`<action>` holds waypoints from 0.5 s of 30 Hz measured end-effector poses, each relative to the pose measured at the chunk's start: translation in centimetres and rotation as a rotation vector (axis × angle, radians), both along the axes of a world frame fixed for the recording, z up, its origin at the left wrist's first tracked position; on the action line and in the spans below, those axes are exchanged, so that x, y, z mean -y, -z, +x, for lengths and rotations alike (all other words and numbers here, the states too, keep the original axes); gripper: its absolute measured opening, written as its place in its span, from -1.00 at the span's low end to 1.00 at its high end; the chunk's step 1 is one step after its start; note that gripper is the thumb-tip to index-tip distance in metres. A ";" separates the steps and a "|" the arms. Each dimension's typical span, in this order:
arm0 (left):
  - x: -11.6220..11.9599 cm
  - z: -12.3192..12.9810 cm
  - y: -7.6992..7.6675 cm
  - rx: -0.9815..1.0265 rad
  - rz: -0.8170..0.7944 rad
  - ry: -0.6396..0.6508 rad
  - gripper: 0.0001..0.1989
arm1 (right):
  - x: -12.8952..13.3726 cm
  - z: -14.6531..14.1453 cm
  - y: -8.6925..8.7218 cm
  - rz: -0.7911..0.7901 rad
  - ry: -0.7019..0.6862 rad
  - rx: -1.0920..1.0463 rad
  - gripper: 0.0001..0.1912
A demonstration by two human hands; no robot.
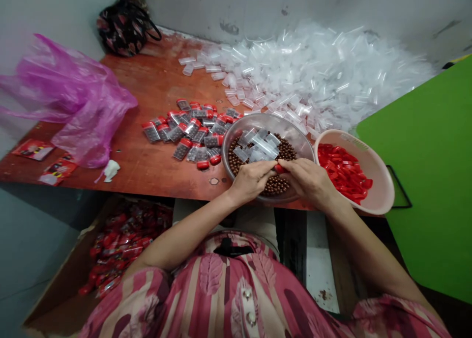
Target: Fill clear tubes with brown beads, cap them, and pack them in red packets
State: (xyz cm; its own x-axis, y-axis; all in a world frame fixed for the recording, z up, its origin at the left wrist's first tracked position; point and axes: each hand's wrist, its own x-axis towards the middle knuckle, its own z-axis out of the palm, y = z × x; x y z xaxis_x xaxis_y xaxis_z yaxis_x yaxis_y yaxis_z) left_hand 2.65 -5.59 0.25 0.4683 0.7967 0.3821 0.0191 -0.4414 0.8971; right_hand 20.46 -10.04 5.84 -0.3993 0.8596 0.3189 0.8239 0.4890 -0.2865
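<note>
Over the near side of a clear plastic bowl, my two hands meet with their fingers closed. A small red cap shows between the fingertips. My right hand pinches this cap. My left hand is closed right beside it, its fingers hiding whatever they hold. Inside the bowl are many small brown balls, with several clear plastic containers lying on top. To the right, a pale pink basin holds a heap of red caps.
Filled red-capped containers lie left of the bowl. Clear containers are piled against the wall. A pink plastic bag, printed red packets and a dark bag are leftward. A green panel stands right; a box of red packages sits below.
</note>
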 end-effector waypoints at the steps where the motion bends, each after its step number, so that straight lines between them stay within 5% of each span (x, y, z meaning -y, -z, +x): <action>1: -0.1 0.0 -0.2 0.050 -0.068 -0.008 -0.72 | 0.0 -0.1 0.0 -0.040 0.036 -0.144 -0.70; 5: -0.9 -0.1 -0.4 0.300 -0.406 0.009 -0.65 | 0.4 -0.6 0.4 -0.284 0.120 -0.782 -0.44; 8: -1.2 -0.2 -0.2 0.400 -0.523 0.072 -0.59 | 0.6 -0.4 1.2 -0.370 0.100 -1.040 -0.45; 15: -0.6 -0.3 -0.4 0.211 -0.199 0.026 -0.75 | -0.8 0.6 1.8 -0.452 0.233 -1.110 -0.69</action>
